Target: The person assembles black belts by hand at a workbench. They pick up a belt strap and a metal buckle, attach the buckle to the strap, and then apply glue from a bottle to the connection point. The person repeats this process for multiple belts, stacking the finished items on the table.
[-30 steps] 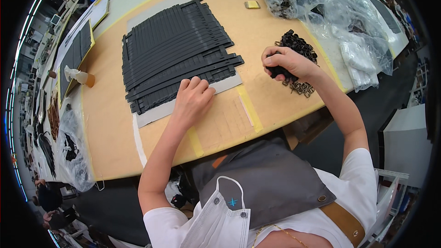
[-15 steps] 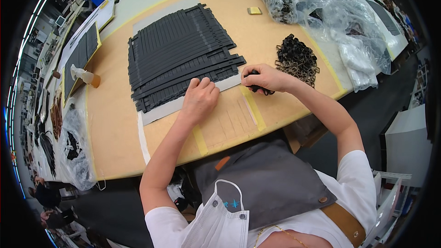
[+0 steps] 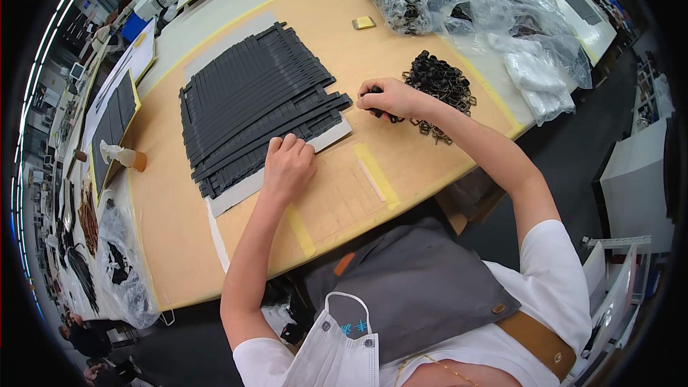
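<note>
- Lying across the middle of the table (image 3: 179,244), a stack of dark strips (image 3: 251,104) is fanned out on a grey backing sheet (image 3: 236,190); the long axis of each strip runs from the near left toward the far right edge.
- The left hand (image 3: 287,168) is laid flat, fingers loosely spread and gripping nothing, on the near end of the strips and on the grey sheet.
- The right hand (image 3: 390,98) is closed around a small dark piece, just beside the right end of the strips; what exactly is gripped cannot be told.
- A heap of dark metal buckles (image 3: 441,82) is seen just beyond the right hand, toward the right edge.
- Clear plastic bags (image 3: 502,25) are piled at the far right corner.
- A small yellow block (image 3: 363,23) lies near the far edge.
</note>
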Action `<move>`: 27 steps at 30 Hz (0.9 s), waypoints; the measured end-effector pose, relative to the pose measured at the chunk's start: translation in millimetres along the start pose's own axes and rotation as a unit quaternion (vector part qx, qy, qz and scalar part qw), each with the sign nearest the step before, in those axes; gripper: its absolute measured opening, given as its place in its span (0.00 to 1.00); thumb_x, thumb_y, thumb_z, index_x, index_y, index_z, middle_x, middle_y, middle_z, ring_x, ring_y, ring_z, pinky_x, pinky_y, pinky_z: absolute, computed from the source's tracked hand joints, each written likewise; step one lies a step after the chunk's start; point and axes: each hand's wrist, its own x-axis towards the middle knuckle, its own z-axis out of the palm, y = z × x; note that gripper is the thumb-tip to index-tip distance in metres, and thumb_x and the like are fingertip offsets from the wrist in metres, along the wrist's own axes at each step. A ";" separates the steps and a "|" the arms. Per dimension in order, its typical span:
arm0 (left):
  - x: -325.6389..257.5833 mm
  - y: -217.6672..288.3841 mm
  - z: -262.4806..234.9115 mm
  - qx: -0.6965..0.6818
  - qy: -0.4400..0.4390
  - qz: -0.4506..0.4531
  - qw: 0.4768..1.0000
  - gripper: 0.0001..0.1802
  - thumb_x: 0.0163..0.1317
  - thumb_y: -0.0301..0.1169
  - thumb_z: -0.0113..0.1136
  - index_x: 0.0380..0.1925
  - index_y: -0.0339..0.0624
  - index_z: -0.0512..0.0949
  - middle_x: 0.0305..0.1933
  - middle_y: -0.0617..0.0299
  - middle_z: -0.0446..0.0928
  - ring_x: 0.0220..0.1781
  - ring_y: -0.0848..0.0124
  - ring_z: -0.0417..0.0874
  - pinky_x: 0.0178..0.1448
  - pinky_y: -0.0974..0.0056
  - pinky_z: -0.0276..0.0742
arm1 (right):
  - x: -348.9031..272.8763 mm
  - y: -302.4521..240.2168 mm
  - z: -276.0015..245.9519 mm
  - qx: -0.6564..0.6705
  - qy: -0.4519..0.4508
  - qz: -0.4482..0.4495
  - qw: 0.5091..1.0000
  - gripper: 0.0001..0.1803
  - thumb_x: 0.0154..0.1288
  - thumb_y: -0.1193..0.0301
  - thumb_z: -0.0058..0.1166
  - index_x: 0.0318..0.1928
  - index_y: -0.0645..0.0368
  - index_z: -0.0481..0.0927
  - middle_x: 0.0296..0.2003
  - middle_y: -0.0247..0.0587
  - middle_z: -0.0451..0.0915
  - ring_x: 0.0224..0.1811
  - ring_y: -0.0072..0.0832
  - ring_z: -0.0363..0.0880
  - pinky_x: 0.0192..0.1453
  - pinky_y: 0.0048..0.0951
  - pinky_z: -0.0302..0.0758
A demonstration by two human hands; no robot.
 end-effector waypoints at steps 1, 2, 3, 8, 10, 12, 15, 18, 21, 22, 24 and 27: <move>1.1 0.3 1.6 0.001 0.006 0.004 1.000 0.09 0.52 0.24 0.66 0.21 0.46 0.74 0.26 0.65 0.73 0.38 0.65 0.75 0.48 0.59 0.67 | 2.0 4.7 -0.4 0.012 0.004 0.003 1.000 0.12 0.71 0.62 0.62 0.43 0.57 0.81 0.29 0.29 0.78 0.26 0.15 0.73 0.28 0.21 0.72; 1.3 0.7 2.5 0.001 0.011 0.008 1.000 0.10 0.52 0.24 0.66 0.21 0.46 0.72 0.25 0.64 0.72 0.38 0.64 0.74 0.47 0.59 0.67 | 3.2 8.4 0.6 0.020 -0.004 0.005 1.000 0.12 0.71 0.62 0.62 0.43 0.57 0.81 0.29 0.29 0.78 0.26 0.15 0.73 0.28 0.21 0.72; 2.7 1.6 4.1 -0.004 0.006 0.003 1.000 0.10 0.52 0.24 0.66 0.21 0.45 0.72 0.26 0.64 0.73 0.38 0.64 0.74 0.47 0.59 0.67 | 0.6 9.8 1.2 0.027 -0.005 0.008 1.000 0.12 0.71 0.61 0.62 0.43 0.57 0.82 0.29 0.29 0.78 0.25 0.15 0.73 0.28 0.21 0.71; 3.6 5.6 -4.8 -0.034 0.004 -0.007 0.999 0.09 0.54 0.22 0.67 0.24 0.45 0.74 0.27 0.64 0.73 0.37 0.63 0.75 0.47 0.59 0.67 | -24.9 -1.6 -15.4 0.076 -0.013 0.015 0.997 0.12 0.71 0.61 0.62 0.42 0.56 0.82 0.29 0.29 0.79 0.23 0.14 0.73 0.24 0.19 0.69; 1.6 6.9 -3.7 -0.043 0.011 -0.006 0.999 0.09 0.56 0.23 0.67 0.26 0.44 0.75 0.28 0.64 0.74 0.38 0.63 0.75 0.48 0.58 0.67 | -35.4 -5.7 -38.8 0.129 0.014 -0.017 0.991 0.11 0.71 0.61 0.62 0.42 0.56 0.81 0.29 0.29 0.79 0.22 0.14 0.72 0.23 0.18 0.68; 3.7 7.8 -1.6 -0.050 0.017 -0.006 0.999 0.08 0.57 0.23 0.67 0.28 0.44 0.75 0.29 0.63 0.74 0.38 0.63 0.75 0.48 0.57 0.68 | -49.4 -3.2 -82.0 0.130 0.065 -0.016 0.989 0.13 0.70 0.59 0.61 0.44 0.53 0.81 0.28 0.27 0.79 0.17 0.12 0.72 0.15 0.18 0.61; -2.2 10.4 -2.4 -0.052 0.015 -0.020 0.998 0.07 0.59 0.23 0.67 0.31 0.43 0.76 0.31 0.63 0.75 0.39 0.62 0.76 0.49 0.57 0.68 | -71.0 -15.1 -142.3 0.123 0.158 -0.032 0.979 0.11 0.69 0.58 0.62 0.43 0.49 0.80 0.29 0.26 0.80 0.17 0.10 0.73 0.13 0.17 0.59; -4.5 12.5 -1.1 -0.062 0.029 -0.035 0.997 0.07 0.59 0.23 0.68 0.32 0.43 0.78 0.32 0.63 0.77 0.41 0.62 0.77 0.49 0.57 0.68 | -72.2 -21.0 -196.4 0.052 0.212 0.001 0.976 0.11 0.67 0.54 0.62 0.41 0.44 0.79 0.28 0.24 0.80 0.17 0.09 0.73 0.14 0.16 0.59; -7.3 12.9 -0.7 -0.079 0.027 -0.050 0.995 0.07 0.58 0.22 0.69 0.34 0.43 0.79 0.33 0.63 0.78 0.42 0.62 0.78 0.49 0.57 0.68 | -33.8 -4.3 -244.3 -0.004 0.254 0.098 0.962 0.11 0.65 0.54 0.63 0.40 0.41 0.79 0.27 0.23 0.79 0.17 0.10 0.72 0.15 0.19 0.58; -8.5 13.0 -0.1 -0.085 0.024 -0.056 0.994 0.08 0.57 0.22 0.69 0.33 0.43 0.79 0.34 0.63 0.79 0.42 0.62 0.78 0.49 0.57 0.68 | -14.6 4.3 -260.0 -0.015 0.265 0.129 0.956 0.11 0.65 0.54 0.63 0.40 0.41 0.79 0.26 0.23 0.78 0.17 0.10 0.72 0.16 0.20 0.58; -10.5 13.4 -8.1 -0.080 0.024 -0.073 0.994 0.08 0.55 0.20 0.69 0.33 0.43 0.80 0.34 0.63 0.80 0.41 0.62 0.79 0.50 0.57 0.68 | 19.5 4.9 -279.2 -0.015 0.298 0.134 0.945 0.14 0.66 0.51 0.63 0.45 0.42 0.81 0.25 0.24 0.78 0.17 0.13 0.72 0.18 0.22 0.59; -2.5 12.5 -0.7 -0.106 0.026 -0.062 0.992 0.09 0.55 0.22 0.70 0.33 0.43 0.79 0.33 0.63 0.79 0.41 0.62 0.78 0.49 0.57 0.68 | 60.6 52.9 -343.5 -0.050 0.385 0.085 0.918 0.22 0.67 0.44 0.62 0.52 0.44 0.86 0.31 0.33 0.83 0.30 0.21 0.82 0.28 0.30 0.74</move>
